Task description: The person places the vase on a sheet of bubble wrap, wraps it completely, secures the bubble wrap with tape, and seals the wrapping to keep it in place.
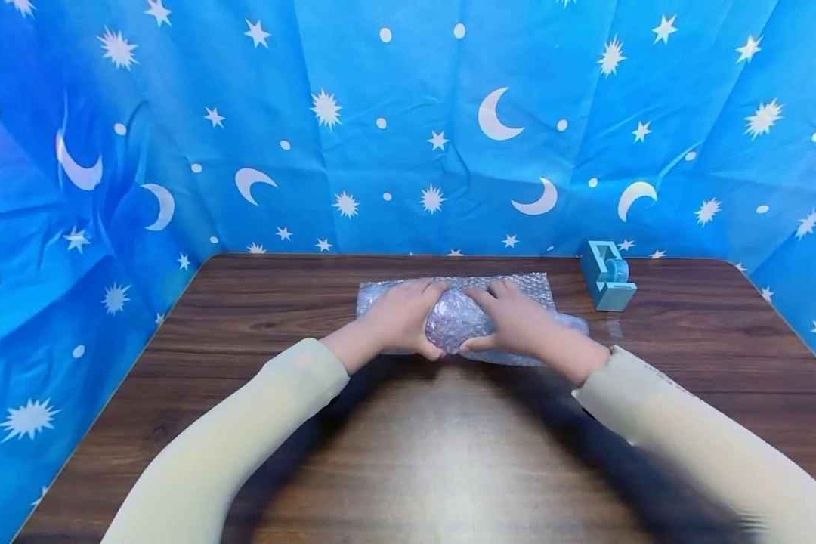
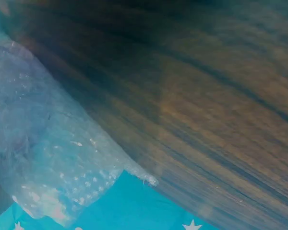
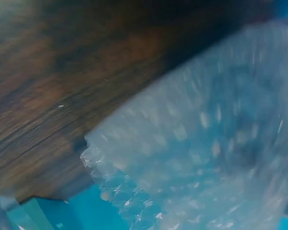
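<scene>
A bundle of clear bubble wrap (image 1: 454, 321) lies on the table, with a rounded lump bulging in its middle. Whatever the wrap may enclose cannot be made out. My left hand (image 1: 403, 316) grips the lump from the left, thumb nearest me. From the other side my right hand (image 1: 518, 319) holds it with curled fingers. Loose ends of the wrap spread out beyond both hands. In the left wrist view the bubble wrap (image 2: 53, 129) fills the left side; in the right wrist view the wrap (image 3: 197, 134) is blurred and covers the right half.
A teal tape dispenser (image 1: 607, 278) with a roll of tape stands at the back right of the wooden table (image 1: 394, 461). Just in front of it, a short clear strip (image 1: 614, 327) lies on the wood. A blue curtain (image 1: 408, 159) with stars and moons hangs behind.
</scene>
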### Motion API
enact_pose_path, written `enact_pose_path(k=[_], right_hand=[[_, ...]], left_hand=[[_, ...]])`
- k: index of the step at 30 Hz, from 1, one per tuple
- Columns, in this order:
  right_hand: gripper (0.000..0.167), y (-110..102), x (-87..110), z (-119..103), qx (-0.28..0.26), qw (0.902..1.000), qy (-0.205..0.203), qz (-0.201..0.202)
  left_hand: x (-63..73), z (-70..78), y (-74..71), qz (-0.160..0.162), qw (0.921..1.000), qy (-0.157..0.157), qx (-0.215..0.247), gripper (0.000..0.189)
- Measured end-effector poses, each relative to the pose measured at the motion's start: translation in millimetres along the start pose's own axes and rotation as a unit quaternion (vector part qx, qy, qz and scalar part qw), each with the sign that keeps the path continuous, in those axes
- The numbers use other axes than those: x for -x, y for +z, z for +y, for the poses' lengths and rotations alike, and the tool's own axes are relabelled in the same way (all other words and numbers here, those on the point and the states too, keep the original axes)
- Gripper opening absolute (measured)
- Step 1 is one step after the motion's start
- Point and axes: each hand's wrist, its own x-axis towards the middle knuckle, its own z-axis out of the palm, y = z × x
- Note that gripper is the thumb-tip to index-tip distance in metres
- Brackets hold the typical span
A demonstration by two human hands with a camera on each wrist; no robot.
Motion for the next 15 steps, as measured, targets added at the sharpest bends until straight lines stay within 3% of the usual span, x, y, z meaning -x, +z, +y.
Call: enact_pose_path(k=[4,7,12,15], right_hand=[[0.087,4,16.2,-9,0.095,0.9939,-0.005,0.056],[0.094,3,20.9,-14,0.134,0.9892,-0.004,0.059],[0.104,6,14.9,-12,0.149,0.9875,0.002,0.052],[0.107,13,6.7,-6,0.153,0.9858,0.0,0.07]], left_hand=[[-5.6,-4.8,-2.4,-0.026,0.9988,-0.026,0.032,0.107],[-9.8,-9.0,-3.5,-0.039,0.997,-0.039,0.053,0.105],[-22.5,-12.6,-7.9,-0.079,0.9932,-0.048,0.071,0.101],[-30.3,-14.7,-11.8,-0.107,0.9892,-0.056,0.083,0.099]])
